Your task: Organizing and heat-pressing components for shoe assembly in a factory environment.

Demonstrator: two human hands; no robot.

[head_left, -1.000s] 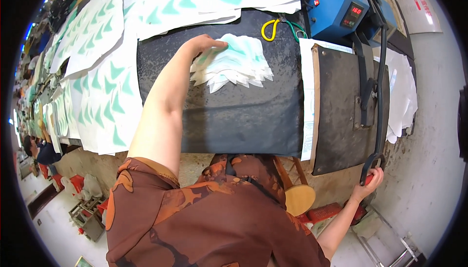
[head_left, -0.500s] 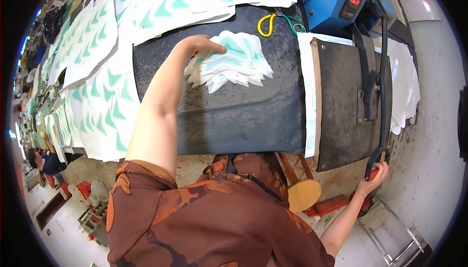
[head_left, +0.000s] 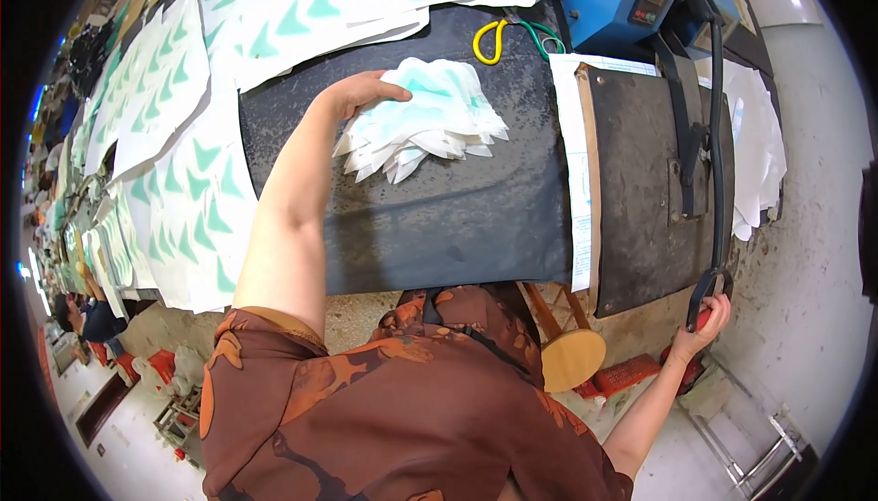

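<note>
A fanned stack of thin white cut pieces with pale green patches (head_left: 430,107) lies on the dark work surface. My left hand (head_left: 364,93) pinches it at the upper left edge, one digit stretched over the top piece and the other fingers partly hidden. Far to the right, my right hand (head_left: 707,327) is wrapped round the red grip at the lower end of the long black lever (head_left: 718,153). That lever belongs to a blue heat press (head_left: 611,2) with a lit red display. Its dark flat plate (head_left: 637,190) sits over white printed paper (head_left: 576,181).
White sheets with green curved shapes (head_left: 302,7) cover the back and left of the table. Scissors with yellow and green handles (head_left: 491,43) lie behind the stack. White pieces (head_left: 754,153) hang right of the press. A round wooden stool (head_left: 573,360) stands below the table edge.
My left hand has shifted slightly left, and the stack's lower pieces have spread differently. The right hand stays on the lever grip. The whole view has moved a little.
</note>
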